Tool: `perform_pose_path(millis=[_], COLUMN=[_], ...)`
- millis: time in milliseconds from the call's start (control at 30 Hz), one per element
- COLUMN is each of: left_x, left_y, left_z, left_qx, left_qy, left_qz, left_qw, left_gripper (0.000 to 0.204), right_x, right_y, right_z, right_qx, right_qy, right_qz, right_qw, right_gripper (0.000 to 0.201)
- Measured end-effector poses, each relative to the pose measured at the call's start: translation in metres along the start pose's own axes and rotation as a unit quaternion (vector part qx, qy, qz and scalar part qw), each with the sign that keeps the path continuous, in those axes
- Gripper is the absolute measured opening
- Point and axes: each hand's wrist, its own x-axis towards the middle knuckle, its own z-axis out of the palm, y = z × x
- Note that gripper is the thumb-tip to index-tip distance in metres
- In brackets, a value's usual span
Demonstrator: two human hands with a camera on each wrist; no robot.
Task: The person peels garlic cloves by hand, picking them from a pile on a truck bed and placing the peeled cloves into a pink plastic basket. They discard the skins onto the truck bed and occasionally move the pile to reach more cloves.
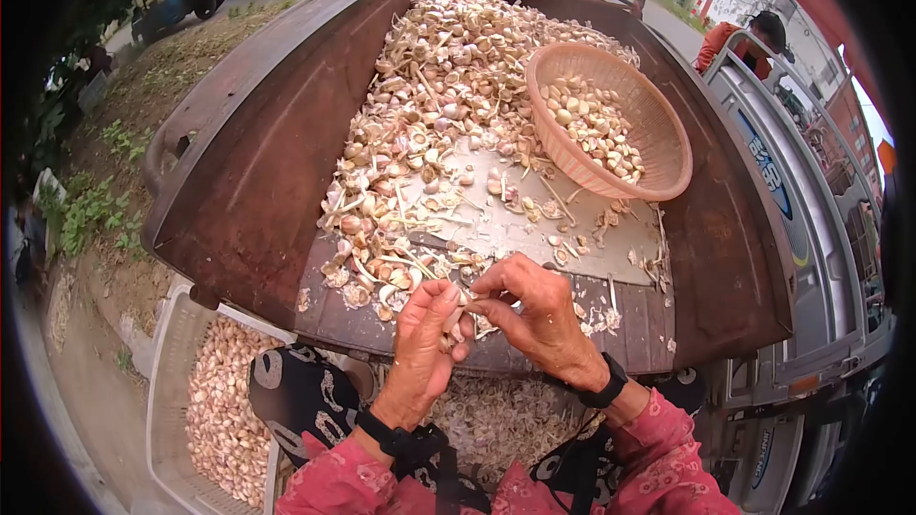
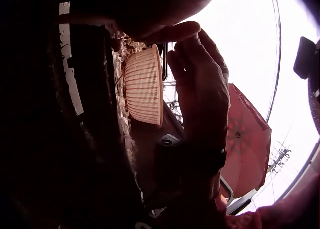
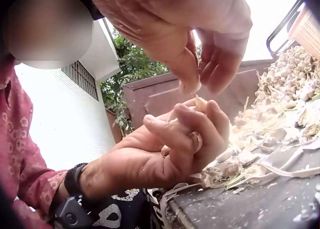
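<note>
My left hand (image 1: 426, 334), palm up with fingers curled, holds a pale garlic clove (image 3: 201, 104) between thumb and fingers. A second clove (image 3: 196, 140) shows lower down among its fingers. Over it comes my right hand (image 1: 534, 310), thumb and finger pinched together right at the tip of the upper clove. Both hands are above the near edge of the brown cart bed (image 1: 620, 339). Dry skins, stalks and garlic cloves (image 1: 458, 67) are heaped in front of them. In the left wrist view the hands are dark against the sky.
A pink plastic basket (image 1: 682, 167) with peeled-looking cloves leans on the heap at right. At lower left stands a white crate (image 1: 164, 401) of cloves. Brown side walls (image 1: 258, 133) flank the bed. Skins (image 1: 496, 420) litter the ground below. A person (image 1: 744, 43) is beside a grey vehicle (image 1: 782, 172).
</note>
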Motion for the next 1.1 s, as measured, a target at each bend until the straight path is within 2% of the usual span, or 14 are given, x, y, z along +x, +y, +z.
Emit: perform_pose_path(millis=[100,200,267,400,533,567,600,633,700,800,833,867,933,1100], left_x=[0.001,0.003,-0.008,-0.072,-0.157,-0.175,-0.193,-0.204,-0.221,-0.250,-0.240,-0.225,-0.197,-0.129], left_y=[0.003,0.012,0.028,0.094,0.159,0.168,0.174,0.173,0.166,0.166,0.163,0.161,0.154,0.131], left_z=[-0.004,-0.007,-0.009,-0.005,-0.083,-0.116,-0.148,-0.180,-0.232,-0.245,-0.232,-0.204,-0.136,-0.017], left_qx=[-0.127,-0.243,-0.309,-0.301,-0.023,0.133,0.284,0.287,0.546,0.574,0.524,0.523,0.394,0.343], left_qy=[0.045,0.023,-0.003,-0.079,0.021,0.166,0.303,0.302,0.437,0.410,0.370,0.371,0.373,0.143], left_qz=[-0.079,-0.158,-0.168,-0.011,0.258,0.298,0.322,0.321,0.321,0.211,0.236,0.240,0.277,0.222], left_qw=[0.988,0.957,0.936,0.950,0.966,0.931,0.851,0.851,0.639,0.677,0.730,0.729,0.793,0.901], left_gripper=[0.016,0.015,0.017,0.021,0.024,0.029,0.034,0.034,0.032,0.057,0.049,0.049,0.032,0.025], right_x=[0.003,0.028,0.061,0.114,0.117,0.115,0.112,0.110,0.107,0.095,0.094,0.095,0.094,0.084], right_y=[-0.003,0.009,0.042,0.135,0.148,0.149,0.151,0.153,0.155,0.148,0.137,0.129,0.131,0.121], right_z=[-0.003,-0.003,-0.008,-0.015,-0.017,-0.018,-0.018,-0.017,-0.016,-0.015,-0.016,-0.017,-0.010,-0.005], right_qx=[-0.060,0.016,0.018,-0.188,-0.256,-0.273,-0.273,-0.251,-0.227,-0.256,-0.281,-0.307,-0.314,-0.269], right_qy=[-0.037,-0.040,0.010,-0.007,-0.049,-0.060,-0.061,-0.070,-0.073,-0.068,-0.084,-0.097,-0.090,-0.067], right_qz=[-0.135,-0.123,-0.018,0.007,-0.028,-0.042,-0.039,-0.051,-0.066,-0.069,-0.054,-0.041,-0.050,-0.110], right_qw=[0.988,0.992,1.000,0.982,0.965,0.959,0.959,0.964,0.969,0.962,0.954,0.946,0.944,0.954], right_gripper=[0.018,0.015,0.017,0.016,0.014,0.014,0.014,0.013,0.013,0.013,0.015,0.016,0.017,0.018])
